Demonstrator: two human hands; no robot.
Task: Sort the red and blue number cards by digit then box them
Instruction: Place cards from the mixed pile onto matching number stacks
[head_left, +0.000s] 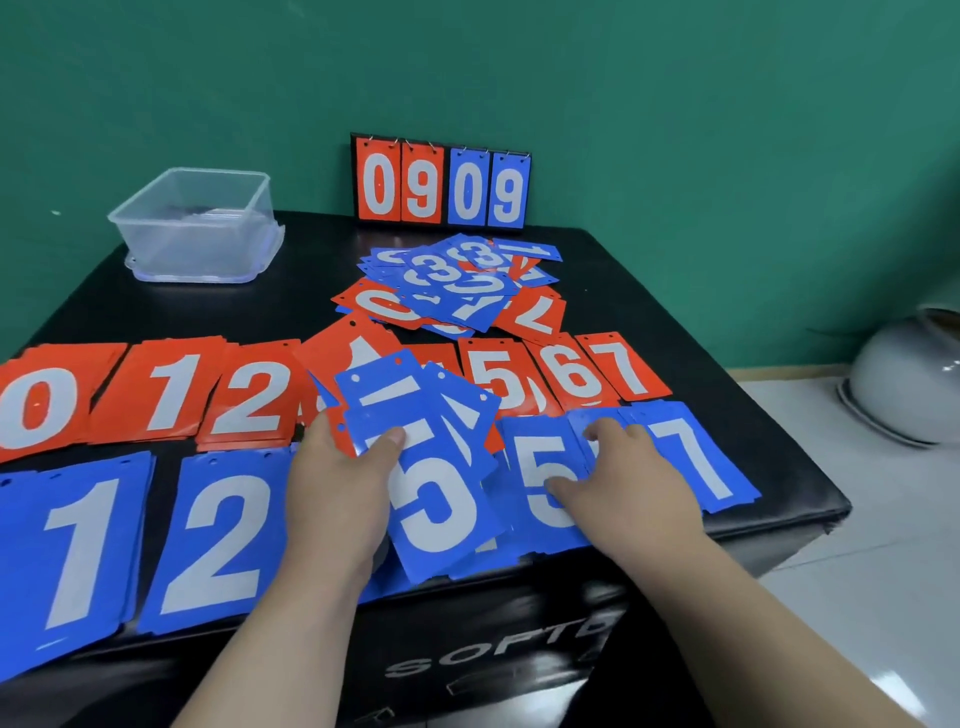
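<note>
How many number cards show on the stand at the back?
4, side by side at the back, left to right: red 0, red 9, blue 0, blue 9. More may hang hidden behind them.

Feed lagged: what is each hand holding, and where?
Left hand grips a fan of cards by its left edge; right hand rests on a blue pile.

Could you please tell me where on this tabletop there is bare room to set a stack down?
Bare tabletop lies between the clear container and the loose pile, and at the back right, between that pile and the red 7. The front is packed by the red row and blue row.
</note>
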